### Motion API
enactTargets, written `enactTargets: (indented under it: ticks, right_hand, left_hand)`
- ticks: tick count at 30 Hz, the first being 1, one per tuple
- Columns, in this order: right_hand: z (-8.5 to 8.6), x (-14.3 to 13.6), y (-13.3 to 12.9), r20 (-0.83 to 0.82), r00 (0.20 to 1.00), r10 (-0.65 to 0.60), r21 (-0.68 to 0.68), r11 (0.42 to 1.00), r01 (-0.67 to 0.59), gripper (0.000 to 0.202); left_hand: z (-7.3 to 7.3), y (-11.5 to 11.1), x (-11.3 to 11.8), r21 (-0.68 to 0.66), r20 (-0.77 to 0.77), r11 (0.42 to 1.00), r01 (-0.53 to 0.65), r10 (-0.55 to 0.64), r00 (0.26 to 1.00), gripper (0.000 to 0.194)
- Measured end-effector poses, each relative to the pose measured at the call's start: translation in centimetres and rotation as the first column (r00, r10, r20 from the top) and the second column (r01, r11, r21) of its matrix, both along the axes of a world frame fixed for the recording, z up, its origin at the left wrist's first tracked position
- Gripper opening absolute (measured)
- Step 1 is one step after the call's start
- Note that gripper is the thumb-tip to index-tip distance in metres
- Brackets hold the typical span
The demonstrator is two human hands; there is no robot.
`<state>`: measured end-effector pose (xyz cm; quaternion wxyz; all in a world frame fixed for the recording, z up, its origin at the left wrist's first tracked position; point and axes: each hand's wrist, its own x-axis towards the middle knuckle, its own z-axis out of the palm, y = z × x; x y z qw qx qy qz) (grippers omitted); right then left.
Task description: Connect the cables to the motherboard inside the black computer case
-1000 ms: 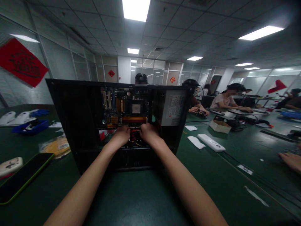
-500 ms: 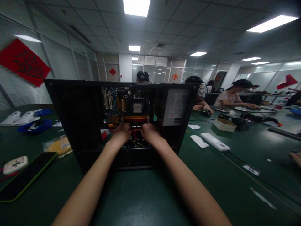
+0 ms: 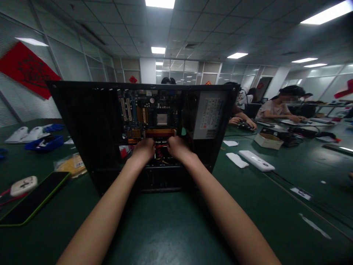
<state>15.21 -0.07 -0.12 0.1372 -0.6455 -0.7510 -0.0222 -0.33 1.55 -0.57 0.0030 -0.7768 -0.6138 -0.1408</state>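
A black computer case [image 3: 154, 179] stands open in front of me on the green table. Inside it is a motherboard [image 3: 135, 123] with a bare square processor [image 3: 161, 119] and orange memory slots [image 3: 160, 133]. The silver power supply [image 3: 209, 116] sits in the upper right corner. My left hand [image 3: 144, 150] and my right hand [image 3: 179, 148] both reach into the case just below the memory slots, fingers curled in. Dark and red cables [image 3: 161, 156] show between them. The fingertips are hidden, so what either hand grips cannot be made out.
To the left lie a phone with a green edge [image 3: 35, 198], a white round-cornered case [image 3: 24, 186], a yellow item in a plastic bag [image 3: 72, 165] and a blue tray [image 3: 44, 143]. On the right are a white power strip [image 3: 256, 160] and an open cardboard box [image 3: 268, 141]. Other people sit beyond.
The view has tilted slightly, so the case and table sit a little higher in the picture. Both hands stay at the same spot inside the case, below the memory slots.
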Motion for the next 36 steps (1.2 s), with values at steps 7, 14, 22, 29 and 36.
enactTargets:
  ticks: [7,14,22,29,36]
  right_hand:
    - [0.0,0.1,0.1,-0.012,1.000,-0.007,-0.036,0.999,0.007,0.026]
    - [0.2,-0.3,-0.1,0.010,0.999,-0.049,-0.053,0.997,0.050,0.026]
    - [-0.2,-0.1,-1.1,0.005,0.998,-0.069,0.006,0.998,0.069,0.031]
    - [-0.6,-0.7,-2.2,0.013,0.998,0.058,-0.053,0.997,-0.057,0.031]
    - [-0.6,-0.8,-2.4,0.055,0.992,0.114,-0.119,0.987,-0.107,0.031]
  left_hand:
    - [-0.4,0.3,0.0,0.005,0.003,1.000,0.005,-0.005,1.000,0.033]
    - [0.1,-0.3,0.4,-0.025,-0.003,0.999,-0.037,0.037,0.999,0.031]
    - [0.1,-1.8,0.0,0.124,0.073,0.991,0.054,-0.063,0.995,0.025]
    - [-0.6,-2.1,-0.2,0.108,0.077,0.975,0.196,-0.205,0.976,0.015]
    - [-0.5,-2.2,-0.4,0.015,0.105,0.973,0.229,-0.229,0.968,0.014]
